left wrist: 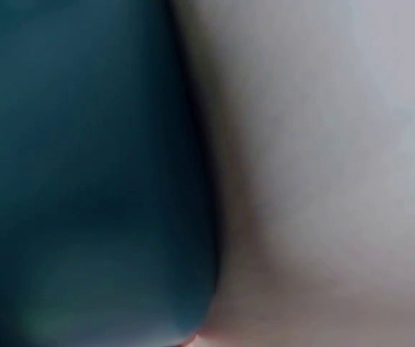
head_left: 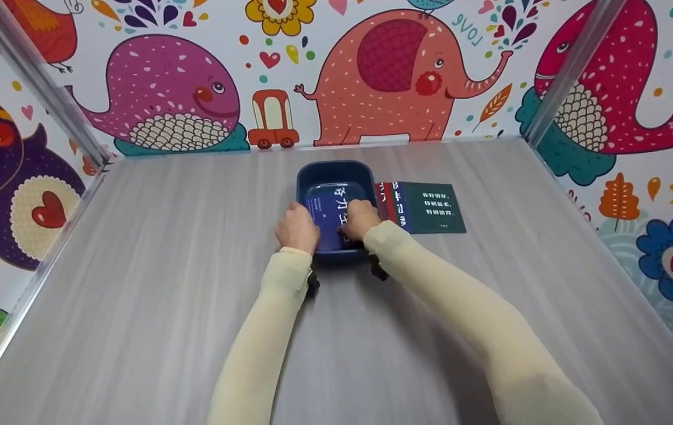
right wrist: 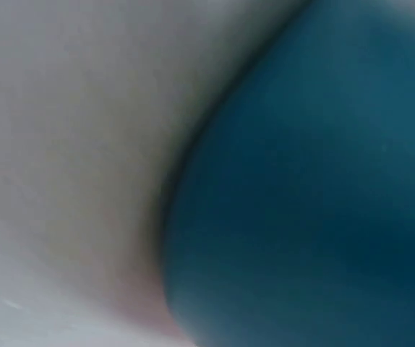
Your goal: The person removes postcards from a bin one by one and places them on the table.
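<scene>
A dark blue rectangular box (head_left: 336, 168) stands open-topped on the tabletop. Inside it is a blue booklet (head_left: 324, 224) with white characters on its cover. My left hand (head_left: 298, 227) grips the box's left rim, over the booklet's left edge; its fingertips are hidden. Reaching over the right rim, my right hand (head_left: 363, 218) has curled fingers at the booklet's right side and holds it there. Blurred and very close, the box's blue-green outer wall fills the left part of the left wrist view (left wrist: 84, 159) and the right part of the right wrist view (right wrist: 309, 202).
Right beside the box, overlapping booklets lie in a row: a green one (head_left: 431, 206), a blue one (head_left: 402, 206) and a red one (head_left: 388, 200). They rest on a grey wood-grain table (head_left: 183, 265). Cartoon-printed walls (head_left: 277, 71) with metal posts (head_left: 47, 88) enclose it.
</scene>
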Motion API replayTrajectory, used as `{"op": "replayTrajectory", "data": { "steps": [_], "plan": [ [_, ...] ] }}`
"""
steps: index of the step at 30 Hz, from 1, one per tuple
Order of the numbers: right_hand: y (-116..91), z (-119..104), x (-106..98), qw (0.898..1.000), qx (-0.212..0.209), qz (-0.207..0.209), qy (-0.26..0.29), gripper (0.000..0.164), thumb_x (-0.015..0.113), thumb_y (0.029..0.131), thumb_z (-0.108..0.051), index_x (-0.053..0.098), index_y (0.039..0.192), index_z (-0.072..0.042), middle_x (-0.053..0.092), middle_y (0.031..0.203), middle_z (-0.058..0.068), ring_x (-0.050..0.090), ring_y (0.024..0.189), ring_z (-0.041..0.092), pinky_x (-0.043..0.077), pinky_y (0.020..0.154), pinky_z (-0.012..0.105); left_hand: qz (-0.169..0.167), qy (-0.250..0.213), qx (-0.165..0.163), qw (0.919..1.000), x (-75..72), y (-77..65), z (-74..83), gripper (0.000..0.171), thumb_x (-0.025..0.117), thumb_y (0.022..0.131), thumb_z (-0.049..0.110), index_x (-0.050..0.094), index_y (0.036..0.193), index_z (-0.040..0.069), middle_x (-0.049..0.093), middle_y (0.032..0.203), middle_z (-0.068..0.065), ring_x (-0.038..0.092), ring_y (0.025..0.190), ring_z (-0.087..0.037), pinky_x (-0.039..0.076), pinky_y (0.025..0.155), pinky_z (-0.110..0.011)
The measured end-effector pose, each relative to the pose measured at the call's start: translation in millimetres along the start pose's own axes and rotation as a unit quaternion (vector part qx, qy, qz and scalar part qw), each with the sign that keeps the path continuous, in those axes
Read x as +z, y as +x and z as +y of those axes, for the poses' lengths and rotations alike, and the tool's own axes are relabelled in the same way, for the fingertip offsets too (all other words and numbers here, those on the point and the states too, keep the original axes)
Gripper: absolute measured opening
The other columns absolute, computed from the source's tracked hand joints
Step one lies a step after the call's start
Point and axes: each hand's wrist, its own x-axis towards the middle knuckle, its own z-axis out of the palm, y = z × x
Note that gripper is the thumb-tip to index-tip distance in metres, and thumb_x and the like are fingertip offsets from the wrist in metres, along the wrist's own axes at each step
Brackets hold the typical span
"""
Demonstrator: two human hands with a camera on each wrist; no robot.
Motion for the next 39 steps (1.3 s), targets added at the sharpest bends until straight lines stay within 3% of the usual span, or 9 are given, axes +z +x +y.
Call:
{"op": "replayTrajectory", "data": {
  "steps": [6,9,12,16,21,24,28,34,39],
  "plan": [
    [0,1,-3,1.000,0.007,0.009,0.012,0.035,0.071,0.092,-0.018,0.067,0.118,0.005,0.072,0.114,0.018,0.068,0.101,0.026,0.055,0.094,0.044,-0.014,-0.001,-0.010,0.9999,-0.3,0.9,1.2,0.045,0.066,0.092,0.014,0.052,0.131,-0.004,0.071,0.116,-0.021,0.070,0.106,-0.038,0.055,0.089,-0.051],
    [0,2,-6,0.999,0.004,0.019,0.034,0.014,0.068,0.091,-0.014,0.068,0.086,-0.001,0.070,0.087,0.010,0.063,0.081,0.021,0.054,0.080,0.037,-0.012,-0.003,-0.012,0.9998,-0.3,1.1,1.1,0.046,0.067,0.092,0.015,0.052,0.132,-0.005,0.071,0.117,-0.021,0.070,0.106,-0.038,0.055,0.090,-0.051],
    [2,5,-9,0.998,-0.013,0.028,0.053,0.034,0.063,0.088,-0.008,0.048,0.058,-0.013,0.049,0.059,-0.002,0.047,0.059,0.015,0.042,0.060,0.030,-0.006,-0.007,-0.008,0.9999,-0.4,0.8,1.4,0.045,0.067,0.092,0.014,0.053,0.130,-0.005,0.071,0.116,-0.022,0.070,0.106,-0.038,0.055,0.090,-0.051],
    [6,9,-12,0.992,-0.019,0.030,0.121,0.045,0.060,0.081,0.000,0.036,0.048,-0.018,0.032,0.046,-0.009,0.032,0.045,0.009,0.027,0.048,0.024,0.003,-0.009,0.001,1.0000,-0.7,0.2,0.6,0.042,0.067,0.091,0.014,0.055,0.126,-0.005,0.071,0.114,-0.023,0.070,0.104,-0.040,0.055,0.088,-0.052],
    [5,8,-18,0.969,0.013,0.006,0.248,0.050,0.061,0.083,0.007,0.036,0.047,-0.016,0.032,0.045,-0.009,0.030,0.041,0.006,0.025,0.043,0.022,0.007,-0.008,0.005,0.9999,-1.3,-0.5,0.2,0.041,0.067,0.090,0.014,0.056,0.125,-0.005,0.071,0.113,-0.023,0.070,0.104,-0.040,0.055,0.088,-0.052],
    [2,6,-22,0.961,0.029,0.005,0.276,0.048,0.060,0.084,0.007,0.037,0.049,-0.015,0.035,0.047,-0.008,0.035,0.042,0.007,0.029,0.043,0.022,0.005,-0.005,0.000,1.0000,-1.4,-0.4,0.8,0.042,0.068,0.091,0.014,0.055,0.126,-0.005,0.071,0.114,-0.023,0.070,0.104,-0.039,0.055,0.089,-0.051],
    [-2,8,-30,0.957,0.047,0.027,0.286,0.033,0.061,0.083,0.006,0.049,0.058,-0.012,0.045,0.057,-0.005,0.042,0.047,0.006,0.035,0.045,0.020,0.002,-0.004,0.001,1.0000,-1.4,-0.7,1.3,0.039,0.066,0.092,0.013,0.055,0.125,-0.004,0.071,0.113,-0.022,0.070,0.103,-0.039,0.055,0.088,-0.051],
    [-5,15,-47,0.921,0.089,0.006,0.379,0.012,0.061,0.087,0.005,0.058,0.086,-0.006,0.052,0.075,-0.001,0.048,0.057,0.006,0.044,0.053,0.020,-0.002,0.000,0.011,0.9999,-1.8,-3.0,0.6,0.040,0.065,0.093,0.014,0.055,0.126,-0.006,0.072,0.110,-0.022,0.072,0.097,-0.039,0.058,0.082,-0.051],
    [-6,23,-63,0.922,0.097,-0.005,0.375,0.015,0.058,0.092,0.002,0.054,0.082,-0.009,0.051,0.075,-0.003,0.046,0.057,0.006,0.041,0.053,0.019,0.007,-0.003,0.016,0.9999,-1.2,-3.0,0.9,0.036,0.062,0.093,0.008,0.056,0.125,-0.007,0.072,0.110,-0.022,0.072,0.096,-0.039,0.058,0.082,-0.050]
  ]
}}
